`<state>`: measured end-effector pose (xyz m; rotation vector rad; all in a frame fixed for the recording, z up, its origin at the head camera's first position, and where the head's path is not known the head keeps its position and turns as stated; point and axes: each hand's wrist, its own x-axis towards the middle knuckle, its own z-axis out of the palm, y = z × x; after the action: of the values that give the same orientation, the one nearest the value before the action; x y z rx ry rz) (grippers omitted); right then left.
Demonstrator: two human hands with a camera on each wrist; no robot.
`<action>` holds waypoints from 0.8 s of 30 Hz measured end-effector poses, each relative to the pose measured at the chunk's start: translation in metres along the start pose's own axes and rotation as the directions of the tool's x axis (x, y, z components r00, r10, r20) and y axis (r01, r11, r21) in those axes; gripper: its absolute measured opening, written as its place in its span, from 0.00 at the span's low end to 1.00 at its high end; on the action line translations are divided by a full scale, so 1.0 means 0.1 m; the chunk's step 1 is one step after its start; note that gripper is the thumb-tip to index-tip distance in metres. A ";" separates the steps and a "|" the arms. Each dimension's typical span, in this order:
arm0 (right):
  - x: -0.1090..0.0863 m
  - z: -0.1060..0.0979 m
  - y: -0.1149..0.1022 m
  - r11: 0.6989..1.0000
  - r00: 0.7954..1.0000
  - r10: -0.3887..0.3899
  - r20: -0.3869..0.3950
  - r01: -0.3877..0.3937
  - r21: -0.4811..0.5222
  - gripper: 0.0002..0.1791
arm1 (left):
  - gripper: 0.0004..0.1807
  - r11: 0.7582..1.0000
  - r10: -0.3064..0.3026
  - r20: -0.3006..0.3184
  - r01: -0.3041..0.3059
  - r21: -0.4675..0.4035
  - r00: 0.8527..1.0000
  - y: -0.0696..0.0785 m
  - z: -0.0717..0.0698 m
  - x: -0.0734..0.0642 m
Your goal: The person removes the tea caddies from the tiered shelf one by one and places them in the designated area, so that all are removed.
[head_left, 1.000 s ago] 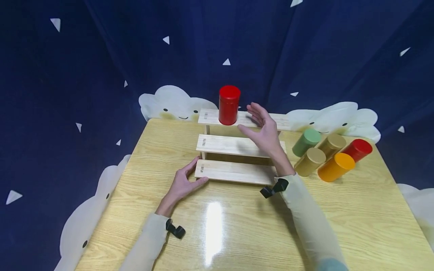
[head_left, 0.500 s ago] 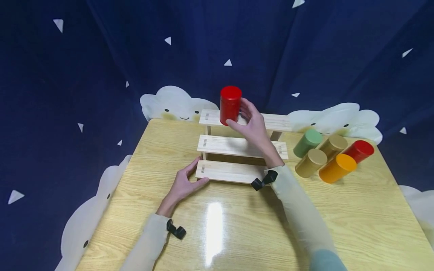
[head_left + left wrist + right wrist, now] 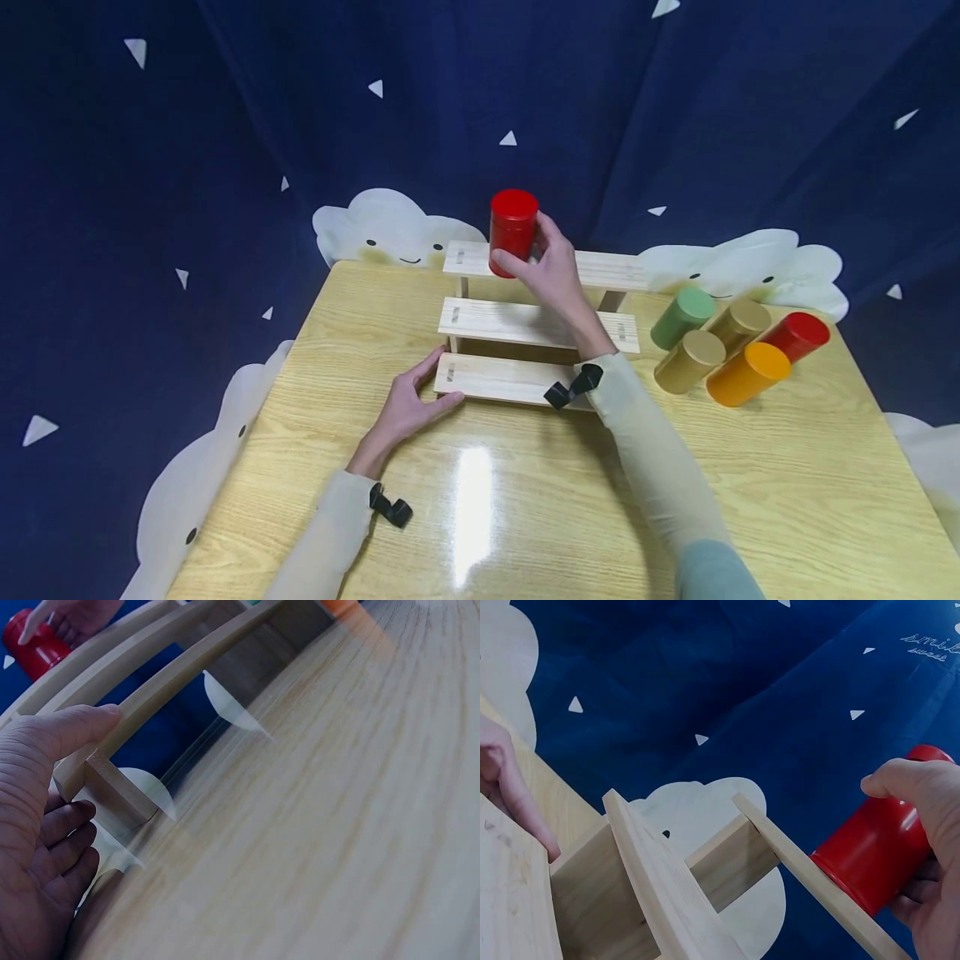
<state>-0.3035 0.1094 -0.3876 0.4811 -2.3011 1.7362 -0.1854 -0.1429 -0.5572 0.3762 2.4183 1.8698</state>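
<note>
A red lidded canister (image 3: 513,218) stands upright on the top board near the left end of a three-tier wooden shelf rack (image 3: 517,321). My right hand (image 3: 553,268) holds it from the right, thumb at the front and fingers behind. In the right wrist view the canister's (image 3: 877,847) base meets the top board. My left hand (image 3: 405,408) grips the left end of the lowest board, its thumb on the front edge and the other fingers round the side, as the left wrist view also tells.
Right of the rack, a green canister (image 3: 682,318), two tan canisters (image 3: 686,362), an orange canister (image 3: 746,375) and a second red canister (image 3: 798,335) stand close together on the wooden table (image 3: 480,533). A dark blue curtain (image 3: 420,100) hangs right behind.
My right hand has moved left from an open pose beside the red canister and taken hold of it. The canister appears to stay in place, and my left hand keeps its place on the rack.
</note>
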 end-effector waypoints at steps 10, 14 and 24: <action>0.02 0.03 0.00 1.000 1.000 0.009 -0.028 -0.010 -0.011 0.37 | 0.50 1.000 0.008 0.003 -0.008 -0.004 1.000 -0.02 0.00 0.00; 0.01 0.02 0.01 1.000 0.999 0.012 -0.041 -0.012 -0.016 0.37 | 0.50 1.000 0.008 0.010 -0.008 -0.004 1.000 -0.02 0.01 0.01; -0.05 -0.07 0.01 1.000 0.997 0.004 -0.083 -0.004 -0.003 0.36 | 0.50 1.000 0.008 0.002 -0.008 0.001 1.000 -0.01 0.00 0.01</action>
<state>-0.2992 0.1173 -0.3889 0.3967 -2.2490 1.7198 -0.1868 -0.1428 -0.5576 0.3882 2.4199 1.8702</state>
